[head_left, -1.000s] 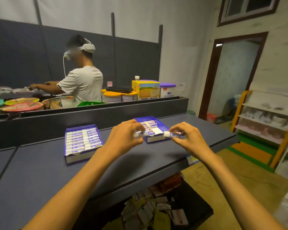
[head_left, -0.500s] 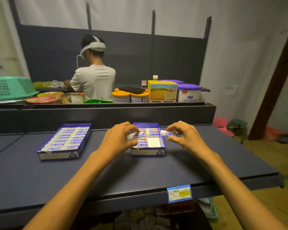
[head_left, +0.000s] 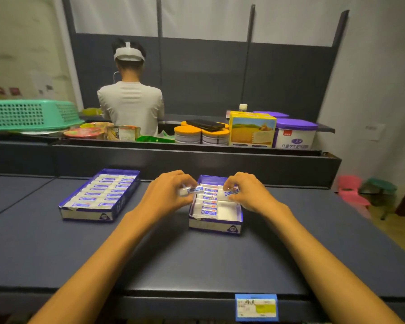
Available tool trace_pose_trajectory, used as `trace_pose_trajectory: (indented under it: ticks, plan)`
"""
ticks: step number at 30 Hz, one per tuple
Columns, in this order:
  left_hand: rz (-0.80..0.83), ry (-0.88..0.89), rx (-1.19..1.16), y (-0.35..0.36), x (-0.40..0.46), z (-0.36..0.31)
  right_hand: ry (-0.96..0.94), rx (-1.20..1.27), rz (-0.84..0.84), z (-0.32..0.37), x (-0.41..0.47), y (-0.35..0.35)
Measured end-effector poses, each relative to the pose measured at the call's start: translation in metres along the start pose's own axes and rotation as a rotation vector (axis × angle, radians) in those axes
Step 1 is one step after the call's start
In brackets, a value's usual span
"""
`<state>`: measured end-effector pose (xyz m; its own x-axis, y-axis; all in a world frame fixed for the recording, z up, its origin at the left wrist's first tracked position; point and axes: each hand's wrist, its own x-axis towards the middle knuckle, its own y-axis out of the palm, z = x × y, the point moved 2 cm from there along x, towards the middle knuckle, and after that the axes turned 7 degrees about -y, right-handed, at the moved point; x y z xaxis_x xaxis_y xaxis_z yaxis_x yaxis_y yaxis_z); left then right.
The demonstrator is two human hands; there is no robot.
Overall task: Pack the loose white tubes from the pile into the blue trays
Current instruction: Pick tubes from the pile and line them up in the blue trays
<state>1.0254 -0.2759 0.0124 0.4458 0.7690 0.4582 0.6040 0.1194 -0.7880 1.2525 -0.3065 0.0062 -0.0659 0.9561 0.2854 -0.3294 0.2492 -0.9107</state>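
Note:
Two blue trays stand on the dark shelf. The left tray [head_left: 117,205] is filled with rows of white tubes with blue labels. The right tray [head_left: 216,225] holds several tubes in its left column; part of its right column shows bare white bottom. My left hand [head_left: 166,195] grips one white tube [head_left: 192,190] just left of the right tray's rim. My right hand [head_left: 248,191] holds another white tube [head_left: 231,191] over the tray's far right part. The loose pile is out of sight.
A raised dark ledge [head_left: 197,160] runs behind the trays. Beyond it stand tins [head_left: 188,135], a yellow box [head_left: 251,132], a purple-lidded tub [head_left: 295,134] and a green basket [head_left: 28,114]. A person [head_left: 130,99] stands with their back to me. A price label [head_left: 256,307] hangs on the front edge.
My head has turned left and down, so the trays now sit square in front. Both hands, each still holding a tube, have lowered closer to the right tray.

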Motion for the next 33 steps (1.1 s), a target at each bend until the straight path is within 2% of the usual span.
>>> trace_pose_trajectory:
  ticks: [12, 22, 33]
  plan:
    - [0.171, 0.046, 0.050, 0.017, 0.030, 0.001, 0.005, -0.046, 0.100, -0.004, 0.009, 0.009]
    - [0.177, 0.060, 0.076, 0.014, 0.029, -0.001, 0.000, -0.073, 0.197, 0.001, 0.011, 0.005]
    - [0.172, 0.055, 0.067, 0.013, 0.027, -0.001, -0.025, -0.119, 0.175, 0.001, 0.012, 0.005]
